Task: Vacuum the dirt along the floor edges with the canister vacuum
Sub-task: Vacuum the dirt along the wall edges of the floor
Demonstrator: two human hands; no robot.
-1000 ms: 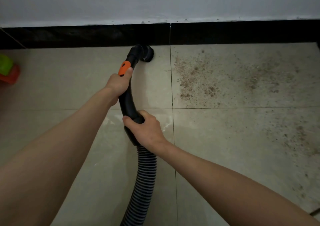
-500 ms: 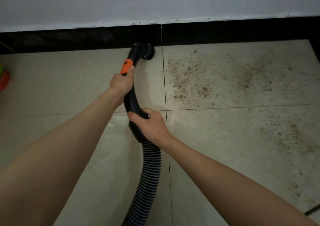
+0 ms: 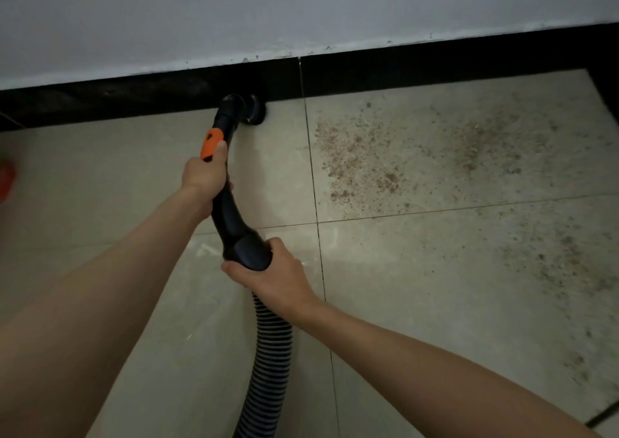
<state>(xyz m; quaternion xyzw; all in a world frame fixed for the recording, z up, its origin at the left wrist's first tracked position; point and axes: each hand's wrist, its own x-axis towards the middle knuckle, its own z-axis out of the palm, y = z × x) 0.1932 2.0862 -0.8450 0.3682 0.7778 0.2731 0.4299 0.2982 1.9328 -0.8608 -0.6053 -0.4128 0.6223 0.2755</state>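
Observation:
A black curved vacuum handle (image 3: 231, 216) with an orange slider (image 3: 211, 142) ends in a round brush nozzle (image 3: 253, 111) that sits on the tile against the black baseboard (image 3: 435, 65). My left hand (image 3: 204, 178) grips the handle just below the orange slider, thumb on it. My right hand (image 3: 274, 275) grips the handle's lower end where the ribbed hose (image 3: 268, 364) joins. Brown dirt (image 3: 361, 166) lies scattered on the tile to the right of the nozzle, and thinner dirt (image 3: 569, 270) spreads further right.
The white wall (image 3: 301, 8) runs above the baseboard. A red object (image 3: 6, 181) shows at the left edge. A dark cord (image 3: 606, 416) crosses the bottom right corner. Beige floor tiles (image 3: 117, 169) lie left of the hose.
The view has tilted and shifted; the nozzle stays against the baseboard near the tile joint. My right hand has slid lower on the handle toward the hose joint. Both hands keep their grip.

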